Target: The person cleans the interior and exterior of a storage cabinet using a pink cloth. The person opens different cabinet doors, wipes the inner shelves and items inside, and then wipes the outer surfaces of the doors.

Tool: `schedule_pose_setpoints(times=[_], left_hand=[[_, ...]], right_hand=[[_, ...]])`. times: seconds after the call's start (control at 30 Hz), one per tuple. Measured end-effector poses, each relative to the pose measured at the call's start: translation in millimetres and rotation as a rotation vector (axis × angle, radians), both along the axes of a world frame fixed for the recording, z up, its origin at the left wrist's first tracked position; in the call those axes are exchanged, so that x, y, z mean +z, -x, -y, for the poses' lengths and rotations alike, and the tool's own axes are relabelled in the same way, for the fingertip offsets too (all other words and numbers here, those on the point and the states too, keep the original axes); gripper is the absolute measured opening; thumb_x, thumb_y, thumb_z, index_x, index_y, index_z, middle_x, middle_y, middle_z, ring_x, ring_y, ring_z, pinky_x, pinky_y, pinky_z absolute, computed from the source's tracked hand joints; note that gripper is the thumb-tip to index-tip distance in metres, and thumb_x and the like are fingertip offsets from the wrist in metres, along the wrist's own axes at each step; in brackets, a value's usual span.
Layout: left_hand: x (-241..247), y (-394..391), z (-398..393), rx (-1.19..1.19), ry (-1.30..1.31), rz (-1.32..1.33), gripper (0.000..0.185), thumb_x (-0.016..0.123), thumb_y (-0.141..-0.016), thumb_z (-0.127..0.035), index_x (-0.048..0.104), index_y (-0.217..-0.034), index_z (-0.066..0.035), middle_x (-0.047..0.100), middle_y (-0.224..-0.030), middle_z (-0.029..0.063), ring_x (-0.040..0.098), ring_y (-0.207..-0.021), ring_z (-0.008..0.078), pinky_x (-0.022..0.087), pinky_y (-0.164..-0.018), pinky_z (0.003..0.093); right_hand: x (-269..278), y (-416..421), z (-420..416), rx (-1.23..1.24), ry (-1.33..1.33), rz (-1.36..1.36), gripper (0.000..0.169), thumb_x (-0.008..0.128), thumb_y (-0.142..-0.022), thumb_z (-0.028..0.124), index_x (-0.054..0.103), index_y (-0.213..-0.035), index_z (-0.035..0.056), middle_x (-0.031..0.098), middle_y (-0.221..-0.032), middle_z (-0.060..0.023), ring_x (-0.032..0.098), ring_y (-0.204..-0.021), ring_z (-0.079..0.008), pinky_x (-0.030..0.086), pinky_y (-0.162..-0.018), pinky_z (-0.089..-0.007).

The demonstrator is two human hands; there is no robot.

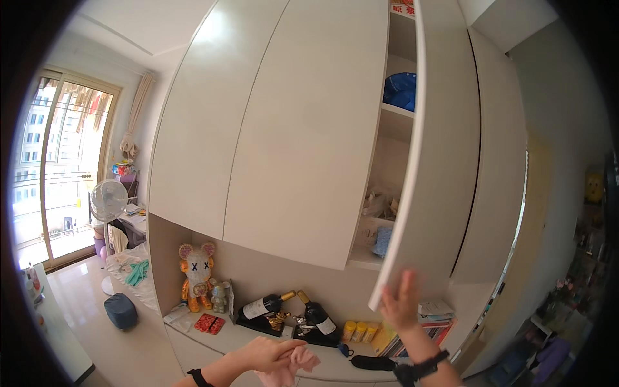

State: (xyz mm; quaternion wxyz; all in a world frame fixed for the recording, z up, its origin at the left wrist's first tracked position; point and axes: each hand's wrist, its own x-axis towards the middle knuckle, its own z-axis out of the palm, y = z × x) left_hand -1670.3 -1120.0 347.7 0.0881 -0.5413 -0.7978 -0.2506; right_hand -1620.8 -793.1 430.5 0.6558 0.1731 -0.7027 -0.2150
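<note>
My left hand [271, 352] holds a crumpled pink cloth [290, 367] at the bottom centre, in front of the cabinet's open niche. At the lower edge of a partly open white cabinet door [435, 159], my right hand [402, 305] is raised with its fingers spread and slightly blurred; the thumb side meets the door's edge. Behind that door, shelves show a blue item [400, 92], clear plastic bags [379, 203] and a fuzzy light-blue item [382, 241]. Two closed door panels [309, 130] stand left of the gap.
Along the niche counter stand a bear figurine [197, 275], two wine bottles [261, 307] on holders, yellow-lidded jars [359, 332], a black eye mask [372, 363] and books [435, 329]. A fan [109, 200] and a dark blue pouf [121, 311] are at left.
</note>
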Motion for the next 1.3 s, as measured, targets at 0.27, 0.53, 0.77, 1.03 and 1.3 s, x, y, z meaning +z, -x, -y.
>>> schedule_pose_setpoints(times=[0.27, 0.53, 0.77, 1.03, 1.3], left_hand=[[-9.4, -6.3, -33.2, 0.070, 0.110, 0.022, 0.048, 0.050, -0.084, -0.031, 0.044, -0.130, -0.019, 0.065, -0.096, 0.0102, 0.063, -0.073, 0.0314, 0.050, -0.060, 0.0377], [-8.2, -26.2, -89.7, -0.060, 0.177, 0.066, 0.049, 0.050, -0.086, -0.032, 0.040, -0.132, -0.021, 0.064, -0.097, 0.0144, 0.062, -0.077, 0.0343, 0.050, -0.065, 0.0401], [-1.7, -55.0, -130.6, -0.097, 0.244, 0.027, 0.046, 0.048, -0.087, -0.033, 0.041, -0.131, -0.020, 0.065, -0.094, 0.0115, 0.063, -0.076, 0.0321, 0.050, -0.063, 0.0384], [-16.5, -82.3, -175.1, -0.138, 0.337, 0.134, 0.046, 0.046, -0.088, -0.033, 0.040, -0.132, -0.022, 0.063, -0.103, 0.0110, 0.062, -0.080, 0.0332, 0.049, -0.068, 0.0388], [-23.4, -108.8, -171.1, -0.153, 0.278, 0.084, 0.043, 0.047, -0.089, -0.029, 0.041, -0.131, -0.024, 0.064, -0.093, 0.0121, 0.061, -0.077, 0.0350, 0.048, -0.066, 0.0408]], right_hand=[[-25.5, -102.1, -30.1, 0.127, 0.454, 0.014, 0.060, 0.053, -0.080, 0.004, 0.028, -0.132, -0.0089, 0.030, -0.135, -0.0314, 0.035, -0.123, -0.0487, 0.030, -0.102, -0.0507], [-55.6, -163.1, -88.3, 0.319, 0.825, 0.052, 0.032, 0.058, -0.083, 0.003, 0.050, -0.112, -0.0072, 0.055, -0.104, -0.0180, 0.054, -0.093, -0.0309, 0.043, -0.083, -0.0373], [-45.8, -193.9, -113.6, 0.554, 1.091, 0.062, 0.028, 0.060, -0.084, 0.005, 0.052, -0.110, -0.0054, 0.058, -0.103, -0.0131, 0.056, -0.091, -0.0223, 0.045, -0.080, -0.0322], [-47.7, -193.5, -129.9, 0.647, 1.058, 0.053, 0.021, 0.064, -0.080, 0.003, 0.057, -0.099, -0.0044, 0.061, -0.091, -0.0118, 0.060, -0.083, -0.0207, 0.047, -0.072, -0.0312], [-42.6, -198.6, -132.7, 0.618, 1.002, 0.162, 0.023, 0.063, -0.082, 0.004, 0.055, -0.103, -0.0040, 0.060, -0.097, -0.0128, 0.059, -0.086, -0.0198, 0.047, -0.073, -0.0302]])
